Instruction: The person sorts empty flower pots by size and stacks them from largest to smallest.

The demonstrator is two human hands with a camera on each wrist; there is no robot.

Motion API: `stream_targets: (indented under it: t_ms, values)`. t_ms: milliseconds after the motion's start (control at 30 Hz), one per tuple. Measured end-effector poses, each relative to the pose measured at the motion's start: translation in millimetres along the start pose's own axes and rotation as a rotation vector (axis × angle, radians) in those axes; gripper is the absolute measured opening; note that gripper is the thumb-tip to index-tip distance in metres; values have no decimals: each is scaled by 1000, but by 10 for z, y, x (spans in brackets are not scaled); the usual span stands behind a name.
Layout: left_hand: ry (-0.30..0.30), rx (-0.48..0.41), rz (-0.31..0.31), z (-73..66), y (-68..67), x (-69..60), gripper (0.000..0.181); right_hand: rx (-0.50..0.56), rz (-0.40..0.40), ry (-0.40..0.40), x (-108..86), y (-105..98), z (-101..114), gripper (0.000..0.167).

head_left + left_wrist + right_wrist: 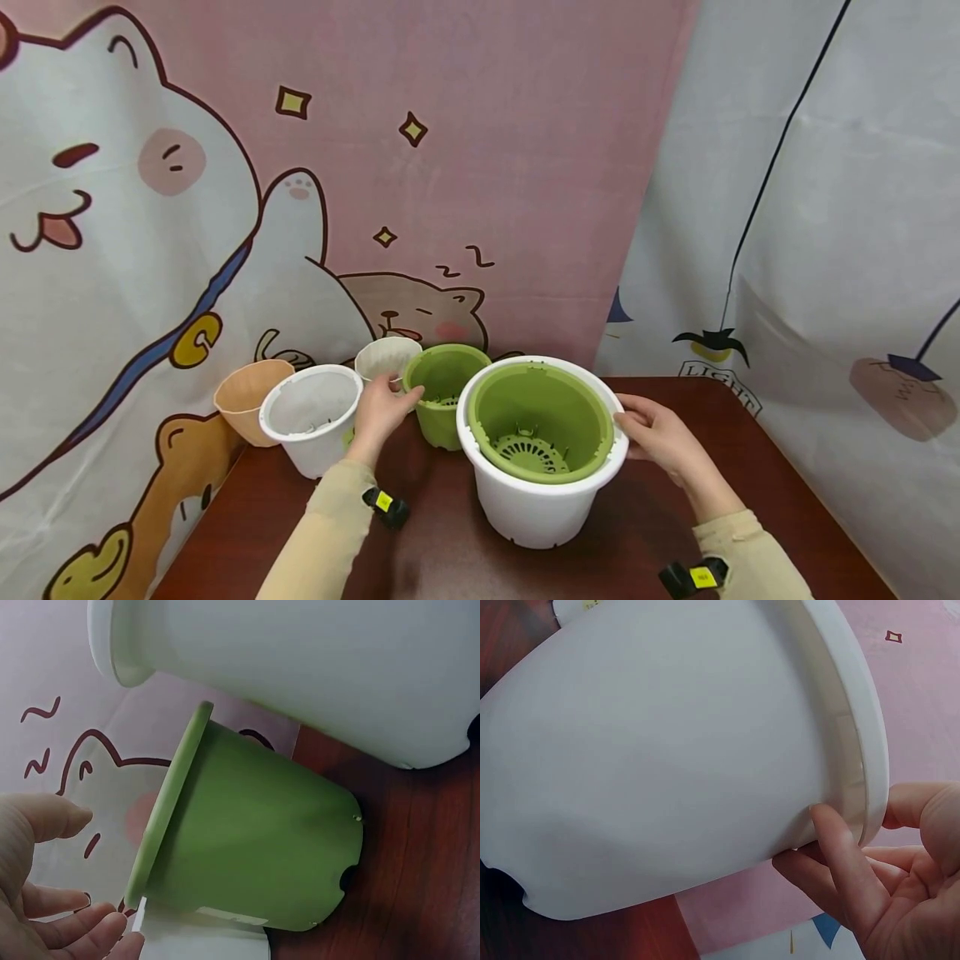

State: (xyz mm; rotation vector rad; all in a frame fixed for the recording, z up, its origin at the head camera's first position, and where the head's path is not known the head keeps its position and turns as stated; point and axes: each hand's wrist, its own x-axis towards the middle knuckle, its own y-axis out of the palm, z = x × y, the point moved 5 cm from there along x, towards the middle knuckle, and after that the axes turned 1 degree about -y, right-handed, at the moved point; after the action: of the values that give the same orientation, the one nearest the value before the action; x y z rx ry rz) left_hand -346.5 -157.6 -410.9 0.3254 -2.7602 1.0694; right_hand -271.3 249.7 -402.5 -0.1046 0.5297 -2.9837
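A large white plant pot [536, 510] stands on the table with a green pot [551, 400] nested inside it. My right hand [660, 435] pinches the white pot's rim, thumb at the top edge and fingers beneath, as the right wrist view also shows. Behind and to the left is a second green pot [437, 423], upright. Beside its rim my left hand [382, 415] hovers, holding nothing; in the left wrist view the thumb and fingers are spread apart near this green pot [251, 825].
Left of my left hand stands another white pot [315, 450]. An orange fluted pot [247, 412] is at the far left, and a cream fluted pot [378, 358] sits at the back. All are on a dark reddish table [420, 542], with printed cloth [525, 167] behind.
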Motion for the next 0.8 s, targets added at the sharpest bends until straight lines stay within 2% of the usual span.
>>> stream_targets:
  t_ms: [233,467,800]
  values:
    - [-33,10,23,22,-4,75,62,-9,-4,4,-3,2,6,52]
    - [-40,28,25,79,13,130,59,-2,-1,-1,-5,1,2,51]
    - [-82,34,47,146,77,163,60,-1,1,-3,-3,-1,3,51]
